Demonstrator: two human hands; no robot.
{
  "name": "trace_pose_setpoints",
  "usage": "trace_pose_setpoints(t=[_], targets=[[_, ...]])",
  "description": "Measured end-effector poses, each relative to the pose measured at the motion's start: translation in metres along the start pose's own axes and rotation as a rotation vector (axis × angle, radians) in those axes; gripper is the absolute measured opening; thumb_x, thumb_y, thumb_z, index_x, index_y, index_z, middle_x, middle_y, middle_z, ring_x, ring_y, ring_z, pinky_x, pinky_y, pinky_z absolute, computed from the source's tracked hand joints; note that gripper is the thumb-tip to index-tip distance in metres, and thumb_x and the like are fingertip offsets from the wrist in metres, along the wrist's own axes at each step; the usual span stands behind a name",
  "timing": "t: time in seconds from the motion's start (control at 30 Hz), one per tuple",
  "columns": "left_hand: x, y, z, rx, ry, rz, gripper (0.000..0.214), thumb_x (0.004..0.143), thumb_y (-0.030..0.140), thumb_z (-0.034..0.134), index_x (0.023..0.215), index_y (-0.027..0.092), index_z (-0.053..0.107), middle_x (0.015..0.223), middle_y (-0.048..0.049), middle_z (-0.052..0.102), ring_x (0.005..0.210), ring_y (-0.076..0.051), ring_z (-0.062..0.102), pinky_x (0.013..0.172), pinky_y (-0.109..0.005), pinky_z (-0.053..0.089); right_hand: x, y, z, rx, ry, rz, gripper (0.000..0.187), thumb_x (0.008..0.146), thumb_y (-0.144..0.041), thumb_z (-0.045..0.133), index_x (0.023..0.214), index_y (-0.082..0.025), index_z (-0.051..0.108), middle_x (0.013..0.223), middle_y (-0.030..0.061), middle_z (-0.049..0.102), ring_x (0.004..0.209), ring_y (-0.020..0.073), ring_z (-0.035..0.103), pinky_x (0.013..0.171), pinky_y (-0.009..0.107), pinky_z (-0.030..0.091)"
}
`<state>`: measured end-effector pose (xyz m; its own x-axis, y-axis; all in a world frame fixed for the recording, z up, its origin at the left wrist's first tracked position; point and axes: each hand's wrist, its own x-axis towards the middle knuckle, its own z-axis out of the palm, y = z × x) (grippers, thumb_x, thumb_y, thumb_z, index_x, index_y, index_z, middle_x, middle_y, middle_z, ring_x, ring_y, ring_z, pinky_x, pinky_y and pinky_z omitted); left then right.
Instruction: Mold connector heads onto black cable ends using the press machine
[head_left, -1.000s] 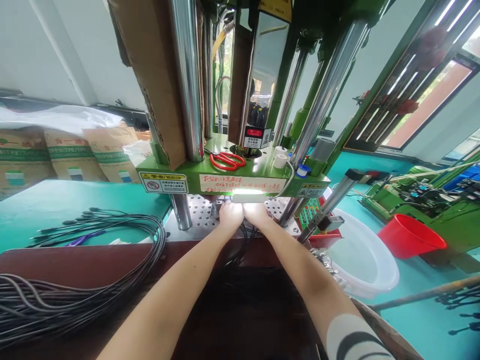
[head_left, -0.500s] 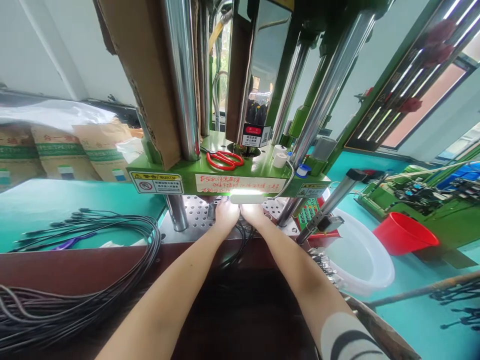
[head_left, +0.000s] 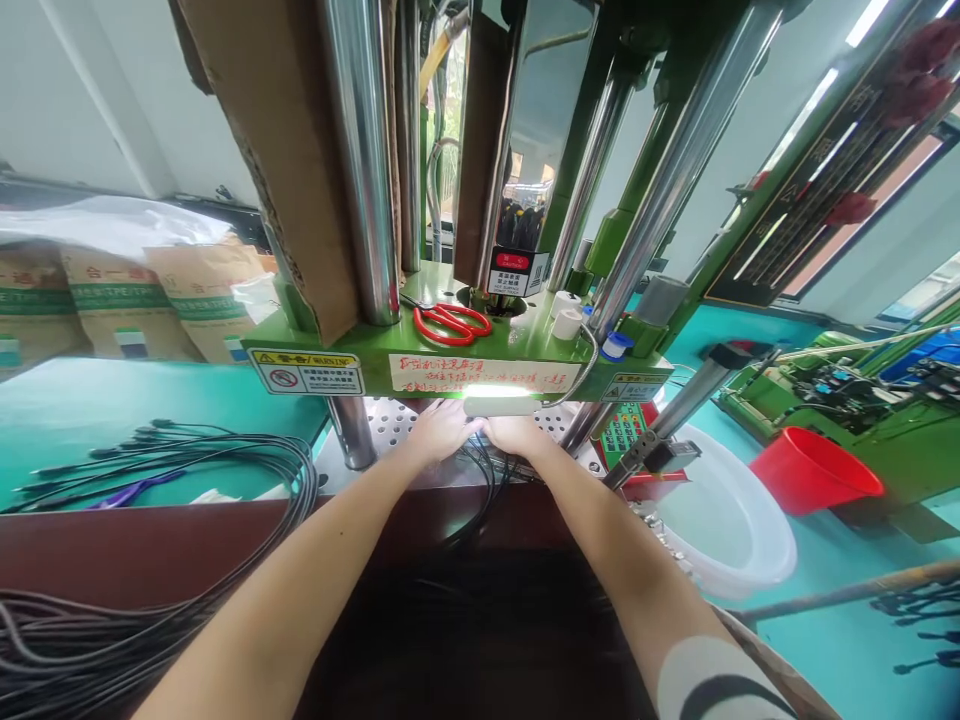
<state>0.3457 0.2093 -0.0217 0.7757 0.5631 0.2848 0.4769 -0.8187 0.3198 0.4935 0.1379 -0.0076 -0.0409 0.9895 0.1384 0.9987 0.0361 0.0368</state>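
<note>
Both of my hands reach under the green machine head, above the perforated metal plate (head_left: 384,428). My left hand (head_left: 442,430) is left of centre, its fingers curled forward and partly lost in glare. Close beside it is my right hand (head_left: 513,433), back upward, with its fingertips hidden under the white lamp (head_left: 501,406). What either hand touches does not show clearly. Black cables (head_left: 491,478) run from between the hands down over the plate's front edge.
Red-handled scissors (head_left: 454,325) lie on the green machine head (head_left: 375,345). Bundled black cables (head_left: 292,465) hang over the left table edge. Metal columns (head_left: 351,435) flank the hands. At right are a control panel (head_left: 624,438), a white tub (head_left: 776,545) and a red bucket (head_left: 817,470).
My left hand has shifted left and its fingers have loosened from a tighter curl. My right hand has moved slightly right and down. The camera view has shifted a little.
</note>
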Motion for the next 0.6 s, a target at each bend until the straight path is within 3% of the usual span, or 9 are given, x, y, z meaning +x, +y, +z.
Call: trace_pose_setpoints(t=[0.17, 0.37, 0.47, 0.6], targets=[[0.004, 0.001, 0.0, -0.014, -0.006, -0.048, 0.039, 0.084, 0.046, 0.037, 0.101, 0.019, 0.06, 0.108, -0.0117, 0.062, 0.109, -0.023, 0.049, 0.098, -0.035, 0.029, 0.004, -0.002, -0.003, 0.009, 0.0, 0.027, 0.034, 0.09, -0.032, 0.035, 0.105, -0.017, 0.062, 0.105, 0.01, 0.063, 0.101, 0.0231, 0.053, 0.092, 0.034, 0.035], [-0.009, -0.018, 0.001, 0.041, -0.027, -0.036, 0.05, 0.085, 0.047, 0.032, 0.125, 0.018, 0.045, 0.135, -0.0126, 0.042, 0.125, -0.024, 0.033, 0.098, -0.04, 0.028, -0.015, 0.007, -0.011, 0.009, 0.024, 0.026, 0.037, 0.093, -0.031, 0.03, 0.101, -0.015, 0.062, 0.101, 0.0116, 0.064, 0.097, 0.0223, 0.055, 0.092, 0.035, 0.033], [-0.012, -0.024, 0.003, 0.052, -0.043, -0.009, 0.052, 0.087, 0.048, 0.028, 0.125, 0.018, 0.044, 0.133, -0.0116, 0.044, 0.124, -0.024, 0.034, 0.1, -0.041, 0.025, -0.02, 0.011, -0.01, 0.029, 0.018, 0.012, 0.037, 0.092, -0.033, 0.033, 0.096, -0.012, 0.063, 0.099, 0.0135, 0.065, 0.096, 0.0239, 0.055, 0.09, 0.036, 0.034], [-0.006, -0.025, 0.007, 0.049, -0.029, -0.081, 0.053, 0.087, 0.049, 0.024, 0.124, 0.018, 0.046, 0.128, -0.0111, 0.049, 0.118, -0.024, 0.042, 0.1, -0.041, 0.024, -0.015, 0.014, -0.003, 0.103, 0.03, 0.018, 0.036, 0.092, -0.032, 0.034, 0.096, -0.014, 0.064, 0.1, 0.0128, 0.065, 0.098, 0.0237, 0.055, 0.091, 0.035, 0.034]])
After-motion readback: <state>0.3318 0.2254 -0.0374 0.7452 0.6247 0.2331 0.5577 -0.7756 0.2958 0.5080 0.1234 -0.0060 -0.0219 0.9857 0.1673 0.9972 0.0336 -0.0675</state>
